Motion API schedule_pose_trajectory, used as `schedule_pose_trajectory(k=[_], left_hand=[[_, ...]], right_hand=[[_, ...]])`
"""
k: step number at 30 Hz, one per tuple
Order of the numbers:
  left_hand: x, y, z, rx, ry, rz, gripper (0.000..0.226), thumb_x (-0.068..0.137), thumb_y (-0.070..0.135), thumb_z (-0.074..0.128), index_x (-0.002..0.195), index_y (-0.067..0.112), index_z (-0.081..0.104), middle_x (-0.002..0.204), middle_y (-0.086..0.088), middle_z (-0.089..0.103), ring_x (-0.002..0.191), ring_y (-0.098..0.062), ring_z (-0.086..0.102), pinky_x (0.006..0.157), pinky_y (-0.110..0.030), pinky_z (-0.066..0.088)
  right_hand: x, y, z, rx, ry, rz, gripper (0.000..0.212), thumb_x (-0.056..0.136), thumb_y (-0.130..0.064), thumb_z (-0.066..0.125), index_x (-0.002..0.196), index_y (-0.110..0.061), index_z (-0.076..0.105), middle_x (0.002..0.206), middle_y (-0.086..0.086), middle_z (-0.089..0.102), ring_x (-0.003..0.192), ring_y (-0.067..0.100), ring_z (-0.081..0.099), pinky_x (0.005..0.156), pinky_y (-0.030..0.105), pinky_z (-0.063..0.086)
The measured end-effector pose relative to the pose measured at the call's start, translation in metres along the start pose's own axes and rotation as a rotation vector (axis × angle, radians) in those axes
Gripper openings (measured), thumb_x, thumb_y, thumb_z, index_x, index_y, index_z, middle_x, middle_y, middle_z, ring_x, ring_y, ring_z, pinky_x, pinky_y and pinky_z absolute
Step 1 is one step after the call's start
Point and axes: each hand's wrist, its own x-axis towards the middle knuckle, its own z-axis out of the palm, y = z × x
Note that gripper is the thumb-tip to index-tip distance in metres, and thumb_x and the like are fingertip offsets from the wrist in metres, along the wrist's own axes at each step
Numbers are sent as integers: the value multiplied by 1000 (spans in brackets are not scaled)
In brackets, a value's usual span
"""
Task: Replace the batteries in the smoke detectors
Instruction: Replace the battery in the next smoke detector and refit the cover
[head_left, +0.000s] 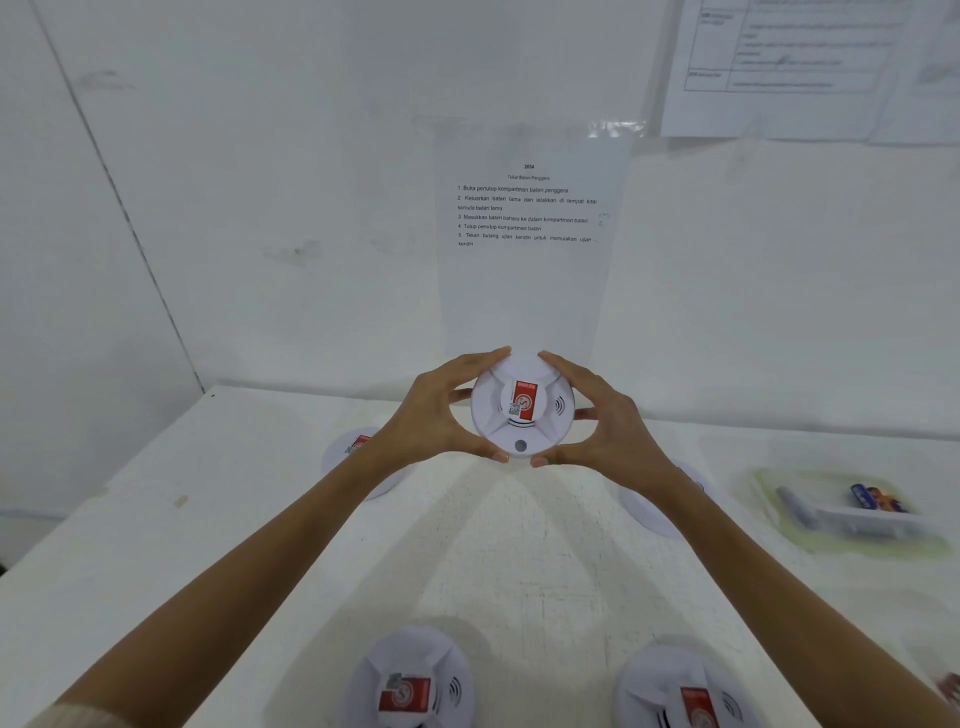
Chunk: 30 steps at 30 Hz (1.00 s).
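I have left hand (434, 415) and right hand (605, 423) fingers (483, 359) clamped round one smoke detector (522, 410) above the counter (519, 545); opening step, twist judged next

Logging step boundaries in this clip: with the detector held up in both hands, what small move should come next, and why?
Probably flip the smoke detector over. The left hand and right hand grip its rim from opposite sides, but its labelled front faces the camera and no battery cover shows. Batteries lie in the tray at the right.
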Motion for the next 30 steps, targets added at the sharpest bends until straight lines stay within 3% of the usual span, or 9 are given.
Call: schedule_pose_trajectory(k=[13,18,30], left_hand=[[2,-4,1,19,-8,48,94,51,14,91,131,27,43,133,12,48,121,-1,47,95,-15,44],[3,-6,2,28,0,64,94,50,14,91,128,32,43,132,13,48,120,1,48,93,-13,44],[5,-7,2,33,1,49,93,50,14,91,129,29,43,130,16,48,118,5,48,92,-11,44]], right_hand=[[-1,3,1,-23,17,9,97,55,-19,89,137,-25,38,135,-5,49,117,12,49,87,22,50],[0,6,1,-33,17,9,96,55,-19,89,135,-27,38,132,-8,49,115,10,49,84,10,46],[0,7,0,-23,15,11,97,54,-19,89,136,-28,38,127,-13,48,113,5,46,85,11,46]])
